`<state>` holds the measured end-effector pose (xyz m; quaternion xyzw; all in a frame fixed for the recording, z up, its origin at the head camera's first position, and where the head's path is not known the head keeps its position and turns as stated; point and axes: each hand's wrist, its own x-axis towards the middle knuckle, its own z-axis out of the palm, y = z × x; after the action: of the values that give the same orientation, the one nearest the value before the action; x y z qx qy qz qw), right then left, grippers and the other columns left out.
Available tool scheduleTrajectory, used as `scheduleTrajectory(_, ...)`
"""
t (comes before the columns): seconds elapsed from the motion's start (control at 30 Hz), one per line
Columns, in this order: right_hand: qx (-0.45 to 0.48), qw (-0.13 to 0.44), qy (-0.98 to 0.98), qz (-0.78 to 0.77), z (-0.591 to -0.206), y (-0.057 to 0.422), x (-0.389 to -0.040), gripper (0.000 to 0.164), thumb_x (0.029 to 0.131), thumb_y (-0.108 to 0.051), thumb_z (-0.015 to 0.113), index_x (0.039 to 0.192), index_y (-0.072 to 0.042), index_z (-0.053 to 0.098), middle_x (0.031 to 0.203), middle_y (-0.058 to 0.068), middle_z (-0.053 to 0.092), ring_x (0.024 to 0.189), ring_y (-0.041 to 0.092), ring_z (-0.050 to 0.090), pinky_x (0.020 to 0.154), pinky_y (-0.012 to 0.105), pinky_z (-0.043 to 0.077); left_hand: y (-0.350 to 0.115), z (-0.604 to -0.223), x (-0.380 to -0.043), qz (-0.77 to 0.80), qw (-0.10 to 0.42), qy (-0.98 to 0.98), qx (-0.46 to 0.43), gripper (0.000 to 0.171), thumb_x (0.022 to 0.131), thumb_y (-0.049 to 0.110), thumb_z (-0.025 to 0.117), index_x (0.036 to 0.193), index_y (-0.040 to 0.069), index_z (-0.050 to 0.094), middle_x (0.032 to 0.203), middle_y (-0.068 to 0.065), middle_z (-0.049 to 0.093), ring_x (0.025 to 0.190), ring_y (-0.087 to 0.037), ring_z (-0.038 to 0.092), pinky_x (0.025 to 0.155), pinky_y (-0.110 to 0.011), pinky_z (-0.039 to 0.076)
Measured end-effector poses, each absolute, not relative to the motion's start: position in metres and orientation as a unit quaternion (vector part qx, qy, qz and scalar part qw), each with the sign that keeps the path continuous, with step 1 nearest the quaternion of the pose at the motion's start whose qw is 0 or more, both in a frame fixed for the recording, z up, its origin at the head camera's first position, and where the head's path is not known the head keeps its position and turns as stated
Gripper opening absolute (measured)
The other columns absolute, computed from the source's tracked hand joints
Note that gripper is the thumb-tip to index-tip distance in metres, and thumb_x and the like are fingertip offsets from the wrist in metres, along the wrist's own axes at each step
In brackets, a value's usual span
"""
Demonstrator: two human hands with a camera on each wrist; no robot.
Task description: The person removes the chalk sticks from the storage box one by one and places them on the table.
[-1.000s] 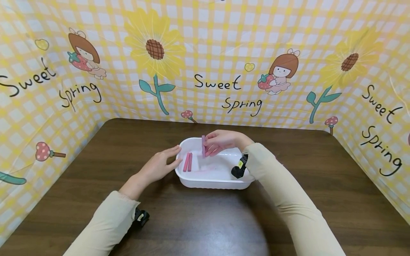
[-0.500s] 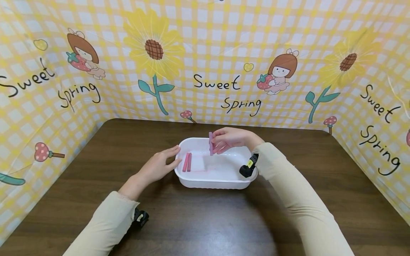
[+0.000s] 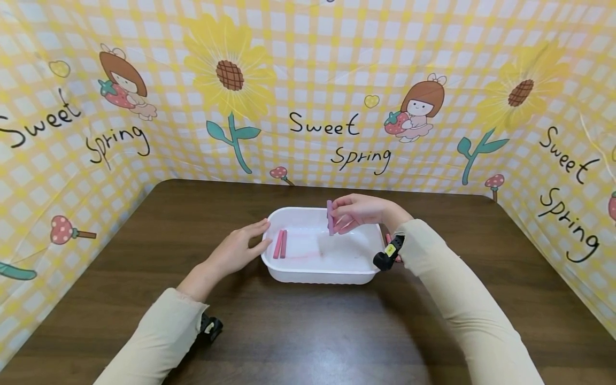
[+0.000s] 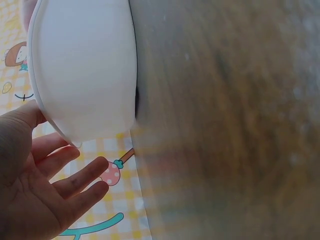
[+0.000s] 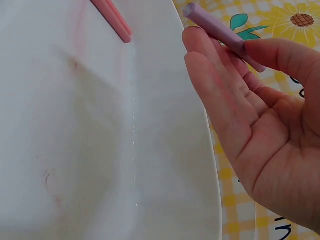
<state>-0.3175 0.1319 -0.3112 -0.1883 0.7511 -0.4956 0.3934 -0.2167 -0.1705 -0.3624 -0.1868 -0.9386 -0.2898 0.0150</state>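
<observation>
My right hand pinches a purple chalk stick between thumb and fingers above the white plastic basin. In the right wrist view the chalk is tilted, one end jutting past the fingertips. Two pink chalk sticks lie side by side on the basin's floor at its left end. My left hand rests against the basin's left rim with fingers extended and relaxed; the left wrist view has the thumb and fingertips touching the rim.
More pink sticks show just right of the basin, mostly hidden by the right wrist and its black camera. Pink smudges mark the basin's floor. The dark wooden table ends at a yellow checked cloth behind.
My right hand has moved right across the basin, carrying the purple chalk stick. The left hand stays on the left rim, and the two pink sticks have not moved.
</observation>
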Motion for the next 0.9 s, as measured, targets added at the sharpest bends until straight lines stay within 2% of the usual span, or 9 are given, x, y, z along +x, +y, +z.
scheduleTrajectory(0.43,-0.171,0.380,0.755,-0.507,-0.316,0.159,-0.313,0.022,0.097,-0.016,0.047,0.115,-0.003,0.049,0.095,0.004,0.070,0.087,0.016,0.070,0.089,0.040,0.054,-0.171,-0.363,-0.217,-0.292,0.017,-0.937,-0.190,0.052,0.094,0.029,0.053,0.138,0.002,0.043,0.146,-0.015,0.040,0.135,-0.035,0.038,0.110,-0.052,0.033)
scheduleTrajectory(0.67,-0.165,0.368,0.761,-0.508,-0.317,0.169,-0.308,0.032,0.097,-0.017,0.046,0.123,0.002,0.044,0.095,0.004,0.069,0.088,0.017,0.069,0.090,0.041,0.054,-0.171,-0.362,-0.217,-0.290,0.019,-0.937,-0.192,0.052,0.095,0.029,0.053,0.138,0.002,0.043,0.146,-0.014,0.040,0.135,-0.034,0.038,0.110,-0.051,0.033)
scheduleTrajectory(0.9,-0.173,0.373,0.752,-0.515,-0.319,0.181,-0.305,0.019,0.099,-0.016,0.043,0.113,-0.004,0.048,0.094,0.003,0.068,0.088,0.016,0.069,0.088,0.038,0.055,-0.171,-0.363,-0.217,-0.292,0.017,-0.937,-0.191,0.052,0.095,0.029,0.053,0.139,0.003,0.043,0.147,-0.015,0.040,0.135,-0.034,0.038,0.110,-0.051,0.033)
